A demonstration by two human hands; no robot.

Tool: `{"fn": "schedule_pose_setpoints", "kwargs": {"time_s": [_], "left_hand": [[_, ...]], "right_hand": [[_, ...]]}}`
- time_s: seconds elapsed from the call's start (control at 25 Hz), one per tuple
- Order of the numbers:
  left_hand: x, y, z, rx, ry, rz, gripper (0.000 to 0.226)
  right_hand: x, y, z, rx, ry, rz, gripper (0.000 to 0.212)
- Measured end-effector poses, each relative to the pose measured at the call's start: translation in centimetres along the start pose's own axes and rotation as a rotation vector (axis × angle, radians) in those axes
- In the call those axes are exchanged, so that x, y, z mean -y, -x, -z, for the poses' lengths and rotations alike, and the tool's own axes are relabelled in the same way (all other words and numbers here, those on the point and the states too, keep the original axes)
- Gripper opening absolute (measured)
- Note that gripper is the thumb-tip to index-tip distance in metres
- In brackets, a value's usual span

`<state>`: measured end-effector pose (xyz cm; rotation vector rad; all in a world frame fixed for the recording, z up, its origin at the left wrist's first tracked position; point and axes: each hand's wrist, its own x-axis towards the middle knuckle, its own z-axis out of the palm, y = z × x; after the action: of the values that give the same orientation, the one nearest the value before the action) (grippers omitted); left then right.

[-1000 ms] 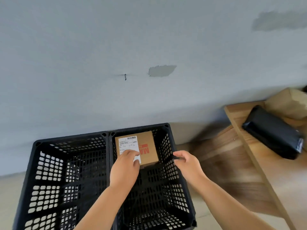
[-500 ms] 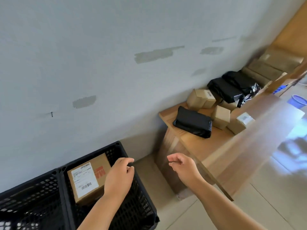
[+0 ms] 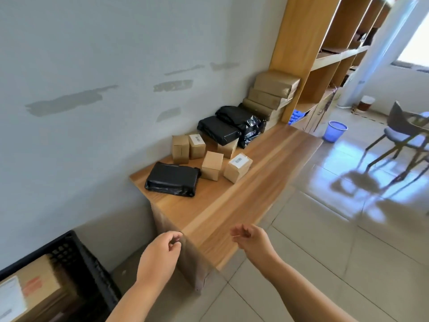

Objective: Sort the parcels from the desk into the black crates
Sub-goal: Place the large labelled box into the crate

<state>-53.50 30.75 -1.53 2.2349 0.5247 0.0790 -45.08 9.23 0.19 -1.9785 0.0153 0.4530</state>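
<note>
A wooden desk [image 3: 234, 205] runs along the wall with several parcels on it. Nearest lies a flat black bag [image 3: 171, 179]. Behind it stand small cardboard boxes [image 3: 211, 168], one with a white label [image 3: 238, 167]. Farther back are more black bags [image 3: 220, 130] and stacked brown parcels [image 3: 271, 94]. A black crate [image 3: 86, 263] at the lower left holds a labelled cardboard box [image 3: 27, 291]. My left hand [image 3: 160, 259] and my right hand [image 3: 251, 240] hover empty near the desk's near end, fingers loosely curled.
A tall wooden shelf unit [image 3: 325, 54] stands at the desk's far end. On the tiled floor to the right are a blue bin [image 3: 335, 131] and a grey chair [image 3: 404, 133]. The grey wall runs along the left.
My view has swung right from the crates to the desk. Both hands left the box in the crate and moved toward the desk, holding nothing.
</note>
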Motion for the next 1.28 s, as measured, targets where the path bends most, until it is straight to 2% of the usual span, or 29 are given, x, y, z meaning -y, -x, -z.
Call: {"fn": "schedule_pose_setpoints", "kwargs": {"time_s": [0.24, 0.56, 0.88, 1.28], "left_hand": [[-7.2, -0.3, -5.7, 0.011, -0.011, -0.056, 0.018], [-13.8, -5.6, -10.3, 0.055, 0.075, -0.116, 0.01], [-20.5, -17.7, -18.5, 0.104, 0.177, -0.133, 0.004], [-27.6, -32.4, -23.3, 0.072, 0.21, -0.08, 0.006]], "right_hand": [[-1.0, -1.0, 10.5, -0.059, -0.049, 0.034, 0.027], [-1.5, -5.8, 18.1, -0.101, -0.077, 0.047, 0.028], [0.3, -18.6, 26.5, -0.12, -0.012, 0.039, 0.03], [3.6, -34.5, 32.3, -0.038, 0.053, 0.009, 0.031]]}}
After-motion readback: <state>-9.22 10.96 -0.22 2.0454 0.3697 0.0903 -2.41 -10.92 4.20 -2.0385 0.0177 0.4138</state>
